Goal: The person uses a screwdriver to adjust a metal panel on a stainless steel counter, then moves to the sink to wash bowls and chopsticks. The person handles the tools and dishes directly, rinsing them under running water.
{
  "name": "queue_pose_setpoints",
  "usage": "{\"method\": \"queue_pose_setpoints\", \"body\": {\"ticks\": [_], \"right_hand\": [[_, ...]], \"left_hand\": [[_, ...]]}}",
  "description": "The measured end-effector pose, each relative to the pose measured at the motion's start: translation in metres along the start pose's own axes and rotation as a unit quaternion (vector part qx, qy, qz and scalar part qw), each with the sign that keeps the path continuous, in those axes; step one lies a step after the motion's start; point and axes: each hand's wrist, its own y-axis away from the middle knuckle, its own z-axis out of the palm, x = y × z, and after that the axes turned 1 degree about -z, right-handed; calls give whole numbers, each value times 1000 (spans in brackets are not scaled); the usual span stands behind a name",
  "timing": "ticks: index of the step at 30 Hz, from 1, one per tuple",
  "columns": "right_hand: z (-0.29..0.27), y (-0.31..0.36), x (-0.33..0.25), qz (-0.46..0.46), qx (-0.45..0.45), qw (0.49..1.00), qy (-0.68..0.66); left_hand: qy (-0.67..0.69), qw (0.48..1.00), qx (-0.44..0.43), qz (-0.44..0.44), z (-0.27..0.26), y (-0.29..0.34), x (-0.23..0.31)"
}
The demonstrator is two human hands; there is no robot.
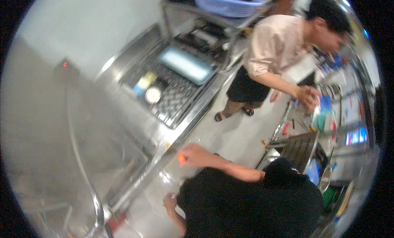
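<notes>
Blur softens the picture. My right hand [198,156] reaches leftward from a black sleeve, fingers curled around a small bright orange thing [182,158] whose kind I cannot make out. It is above the floor, close to the rim of a steel sink counter [164,136]. Lower down, my left hand [170,200] hangs beside my black shirt [250,205]; its fingers are smeared and small, and I cannot tell if they hold anything. On the counter, a dark mesh rack [172,99] carries a pale blue tray [186,65], a white round piece [153,95] and a yellow block [147,79].
A person [275,45] in a light pink shirt stands ahead, one hand over a cluttered bench at right. A blue basket [230,5] sits on a metal shelf. At left, a hose [76,143] runs down the steel. A dark slatted stand [293,150] is nearer.
</notes>
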Motion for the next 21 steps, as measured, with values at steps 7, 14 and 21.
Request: {"method": "queue_pose_setpoints", "body": {"ticks": [7, 14, 21], "right_hand": [[63, 49, -28, 158, 67, 982, -72], [120, 56, -106, 184, 132, 957, -179], [209, 37, -165, 128, -35, 955, -267]], "left_hand": [[80, 975, 61, 196, -95, -22, 8], [91, 970, 15, 225, -171, 42, 5], [265, 931, 40, 248, -148, 122, -17]]}}
